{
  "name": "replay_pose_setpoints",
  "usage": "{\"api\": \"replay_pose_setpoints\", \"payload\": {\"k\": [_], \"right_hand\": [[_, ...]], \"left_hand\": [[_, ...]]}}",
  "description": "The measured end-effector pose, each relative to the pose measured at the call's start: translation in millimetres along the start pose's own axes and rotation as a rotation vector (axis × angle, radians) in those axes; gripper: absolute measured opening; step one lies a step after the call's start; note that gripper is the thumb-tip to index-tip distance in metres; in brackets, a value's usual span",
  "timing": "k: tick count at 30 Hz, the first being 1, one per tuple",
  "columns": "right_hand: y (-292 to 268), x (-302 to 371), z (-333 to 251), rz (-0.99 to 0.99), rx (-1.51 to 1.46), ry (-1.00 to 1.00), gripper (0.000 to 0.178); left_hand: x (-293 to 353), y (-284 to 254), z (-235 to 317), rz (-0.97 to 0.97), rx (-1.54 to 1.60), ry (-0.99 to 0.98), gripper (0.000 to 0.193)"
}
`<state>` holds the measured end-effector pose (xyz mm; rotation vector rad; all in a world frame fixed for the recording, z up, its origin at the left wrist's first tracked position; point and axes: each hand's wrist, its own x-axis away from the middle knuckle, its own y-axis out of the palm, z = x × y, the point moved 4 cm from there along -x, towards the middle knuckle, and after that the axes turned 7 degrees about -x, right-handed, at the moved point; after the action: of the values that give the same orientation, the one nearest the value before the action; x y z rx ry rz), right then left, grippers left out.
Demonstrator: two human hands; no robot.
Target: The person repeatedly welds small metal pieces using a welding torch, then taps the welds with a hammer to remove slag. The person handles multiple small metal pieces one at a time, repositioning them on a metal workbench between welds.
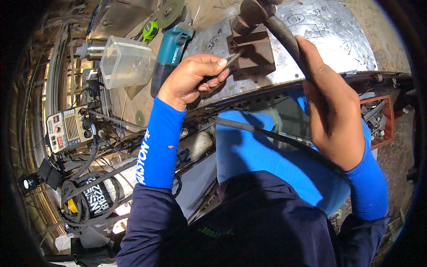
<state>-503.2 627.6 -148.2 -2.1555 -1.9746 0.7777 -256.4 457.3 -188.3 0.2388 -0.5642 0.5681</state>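
Note:
My left hand [198, 78] pinches a slim, pointed metal piece [234, 58], its tip directed right over a brown steel block [262, 66]. The block has a step or groove across its top and rests near the front edge of a marked metal sheet [329, 53]. With my right hand [331, 111] I grip the handle of a hammer [284, 36]. The heavy hammer head [249, 17] is at the upper middle, over the far part of the block and hiding some of it. I cannot tell whether the pointed piece touches the block.
Left of my left hand lies a teal angle grinder [172, 51], beside a clear plastic container [126, 62], green tape measure [150, 31] and metal bottle [94, 50]. A welding machine [69, 129], coiled cables [78, 209] and a cylinder [100, 196] stand lower left. A reddish scrap box [387, 129] is right.

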Motion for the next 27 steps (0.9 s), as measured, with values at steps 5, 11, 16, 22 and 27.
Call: {"api": "replay_pose_setpoints", "payload": {"k": [5, 11, 16, 22, 27], "right_hand": [[-5.5, -3.9, 18.2, -0.050, -0.136, 0.073, 0.063], [-24.0, 33.1, 17.0, 0.293, -0.460, 0.322, 0.060], [-35.8, 77.9, 39.1, 0.411, -0.488, 0.481, 0.061], [-41.5, 118.4, 58.0, 0.464, -0.496, 0.600, 0.062], [-33.6, 124.8, 63.5, 0.495, -0.568, 0.608, 0.062]], "left_hand": [[2.3, -2.4, -2.8, 0.054, -0.120, 0.032, 0.036], [-1.4, 4.1, -7.7, 0.326, -0.596, 0.390, 0.036], [-5.0, 5.6, -10.5, 0.546, -1.014, 0.674, 0.027], [-8.1, 15.0, -17.4, 0.727, -1.019, 0.734, 0.021], [-10.5, 16.9, -25.7, 0.764, -1.096, 0.784, 0.021]]}}
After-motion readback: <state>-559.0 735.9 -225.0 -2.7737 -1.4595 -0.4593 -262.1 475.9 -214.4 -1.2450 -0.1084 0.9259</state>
